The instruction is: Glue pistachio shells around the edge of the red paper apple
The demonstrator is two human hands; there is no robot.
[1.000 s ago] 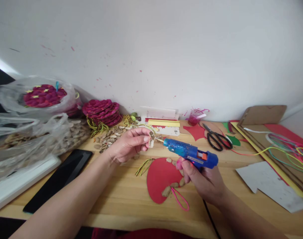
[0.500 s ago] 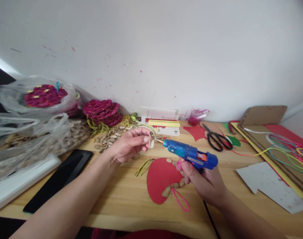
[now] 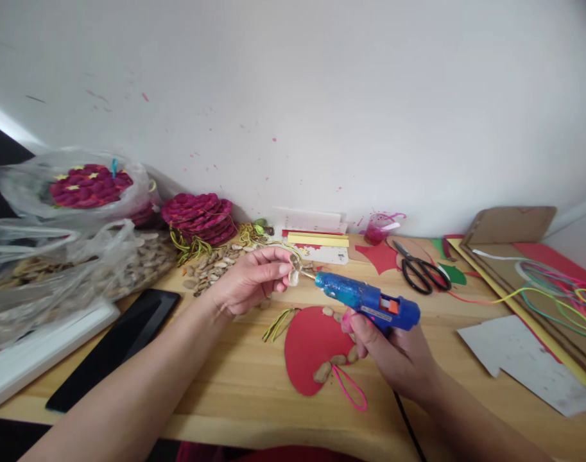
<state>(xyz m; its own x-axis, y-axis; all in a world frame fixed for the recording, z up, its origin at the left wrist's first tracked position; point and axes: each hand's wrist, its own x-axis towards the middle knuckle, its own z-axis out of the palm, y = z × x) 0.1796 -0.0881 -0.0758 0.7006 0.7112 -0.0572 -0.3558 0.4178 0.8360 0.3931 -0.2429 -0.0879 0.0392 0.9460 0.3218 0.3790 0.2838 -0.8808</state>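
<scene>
Between thumb and fingertips, my left hand pinches a peanut shell half, its pale hollow side turned to the right. My right hand is wrapped round the handle of a blue hot glue gun. The gun's metal nozzle points left and reaches the shell. Below both hands lies a red rounded card cutout, with several peanut shells along its right edge. A pink cord loop sticks out at its lower side, and a yellow-green tassel lies at its upper left.
Loose peanut shells lie behind my left hand. Plastic bags, a black phone-like slab and a stack of magenta shell discs occupy the left. Black-handled scissors, a cup of pink paint and cardboard stand to the right.
Hardly anything differs. The glue gun's nozzle stays at the peanut shell, and the whole view has shifted very slightly.
</scene>
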